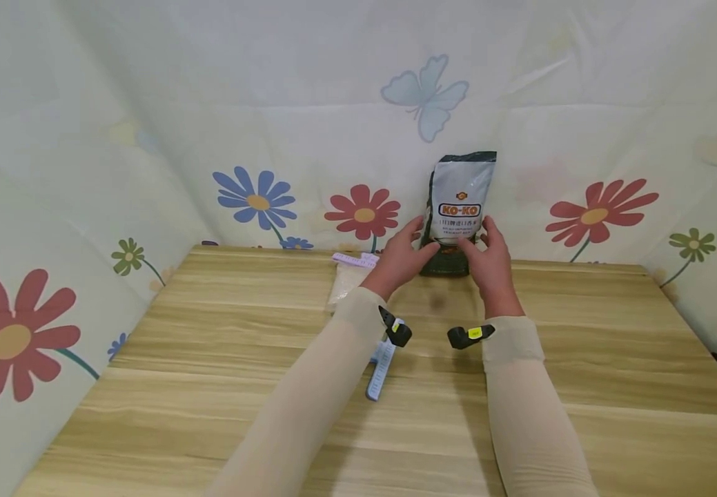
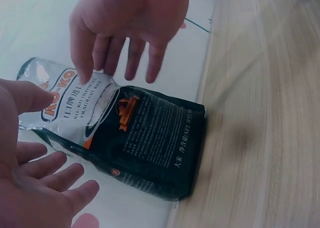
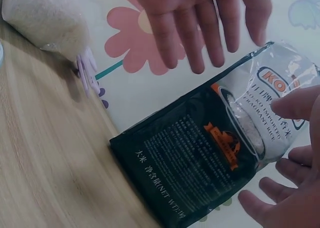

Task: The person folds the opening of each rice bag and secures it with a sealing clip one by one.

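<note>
A green and silver KO-KO rice bag [image 1: 465, 181] stands upright at the back of the wooden table. My left hand [image 1: 400, 261] is at its left side and my right hand [image 1: 492, 264] at its right, with both thumbs toward the front face. In the left wrist view, the left fingers [image 2: 60, 163] are spread and nearly straight beside the bag, not curled round it. The right wrist view shows the right hand [image 3: 292, 188] likewise spread along the bag's other side. Whether any fingertip touches the bag is hard to tell.
Left of the rice bag lies a clear bag of white grains [image 1: 346, 281] with a purple sealing clip [image 1: 353, 259], partly behind the left hand. A light blue clip [image 1: 381, 373] lies nearer, partly under the left forearm. A flowered curtain [image 1: 308, 124] hangs behind the table.
</note>
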A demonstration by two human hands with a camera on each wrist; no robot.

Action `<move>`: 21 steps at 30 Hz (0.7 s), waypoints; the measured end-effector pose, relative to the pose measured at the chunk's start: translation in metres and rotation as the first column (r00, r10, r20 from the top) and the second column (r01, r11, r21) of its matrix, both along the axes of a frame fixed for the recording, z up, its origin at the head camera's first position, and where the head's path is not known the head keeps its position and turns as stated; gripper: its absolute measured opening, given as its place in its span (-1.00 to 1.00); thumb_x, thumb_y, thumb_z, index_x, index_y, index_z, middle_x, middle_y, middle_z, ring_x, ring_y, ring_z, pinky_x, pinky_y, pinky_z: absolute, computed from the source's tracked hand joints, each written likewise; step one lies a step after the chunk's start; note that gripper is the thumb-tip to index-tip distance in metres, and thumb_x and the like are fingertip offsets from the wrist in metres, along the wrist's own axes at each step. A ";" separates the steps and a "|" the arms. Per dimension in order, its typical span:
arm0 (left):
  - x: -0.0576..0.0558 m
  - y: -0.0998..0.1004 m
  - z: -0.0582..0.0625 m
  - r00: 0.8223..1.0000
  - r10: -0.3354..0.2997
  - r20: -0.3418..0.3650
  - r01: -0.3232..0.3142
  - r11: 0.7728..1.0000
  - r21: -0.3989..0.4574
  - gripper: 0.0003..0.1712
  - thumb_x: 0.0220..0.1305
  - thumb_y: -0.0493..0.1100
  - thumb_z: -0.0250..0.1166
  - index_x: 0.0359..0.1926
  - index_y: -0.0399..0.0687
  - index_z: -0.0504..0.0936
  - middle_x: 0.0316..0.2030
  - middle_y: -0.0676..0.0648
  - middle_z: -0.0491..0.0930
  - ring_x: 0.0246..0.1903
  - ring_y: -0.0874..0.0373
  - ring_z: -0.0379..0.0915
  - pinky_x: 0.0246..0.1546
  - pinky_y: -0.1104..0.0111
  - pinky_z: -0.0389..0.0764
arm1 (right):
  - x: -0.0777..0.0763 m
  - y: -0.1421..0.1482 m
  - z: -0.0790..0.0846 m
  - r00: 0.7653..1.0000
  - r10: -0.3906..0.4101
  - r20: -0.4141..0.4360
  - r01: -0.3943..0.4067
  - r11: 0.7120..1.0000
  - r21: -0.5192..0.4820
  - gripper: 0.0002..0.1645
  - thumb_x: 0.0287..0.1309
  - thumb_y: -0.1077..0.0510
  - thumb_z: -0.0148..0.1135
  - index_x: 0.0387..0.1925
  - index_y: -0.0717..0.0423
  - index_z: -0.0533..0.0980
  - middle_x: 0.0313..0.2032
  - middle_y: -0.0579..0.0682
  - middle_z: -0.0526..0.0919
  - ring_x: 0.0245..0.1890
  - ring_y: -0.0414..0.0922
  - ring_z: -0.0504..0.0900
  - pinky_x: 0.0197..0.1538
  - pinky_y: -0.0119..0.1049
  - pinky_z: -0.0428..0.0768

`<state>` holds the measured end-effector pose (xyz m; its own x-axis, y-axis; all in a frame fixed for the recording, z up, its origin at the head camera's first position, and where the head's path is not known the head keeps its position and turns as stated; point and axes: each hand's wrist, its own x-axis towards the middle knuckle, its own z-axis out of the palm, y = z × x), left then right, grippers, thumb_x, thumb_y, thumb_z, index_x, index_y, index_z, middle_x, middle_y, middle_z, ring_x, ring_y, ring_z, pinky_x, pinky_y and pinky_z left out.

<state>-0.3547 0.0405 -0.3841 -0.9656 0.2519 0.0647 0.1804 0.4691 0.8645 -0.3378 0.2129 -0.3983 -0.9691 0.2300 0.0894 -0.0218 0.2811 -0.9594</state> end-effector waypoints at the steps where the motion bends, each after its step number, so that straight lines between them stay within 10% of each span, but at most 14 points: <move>1: 0.000 0.001 0.001 1.000 -0.003 -0.001 0.003 1.000 0.007 -0.21 0.36 0.07 0.20 0.50 0.18 0.06 0.45 0.04 0.20 0.42 0.09 0.17 0.31 0.12 0.37 | -0.001 0.000 0.000 1.000 0.010 0.011 -0.011 1.000 0.006 -0.06 0.32 -0.05 0.13 0.54 -0.11 -0.15 0.54 -0.10 -0.09 0.52 -0.01 -0.03 0.44 -0.02 0.22; 21: 0.002 0.008 0.005 0.999 -0.024 -0.038 0.025 1.000 0.007 -0.27 0.37 0.02 0.19 0.47 0.07 0.15 0.35 -0.06 0.34 0.33 0.05 0.29 0.26 0.14 0.44 | -0.001 0.001 -0.004 0.996 -0.075 -0.046 0.075 0.997 -0.019 -0.30 0.31 0.03 0.14 0.41 0.05 0.20 0.39 0.03 0.31 0.38 0.01 0.27 0.36 -0.11 0.34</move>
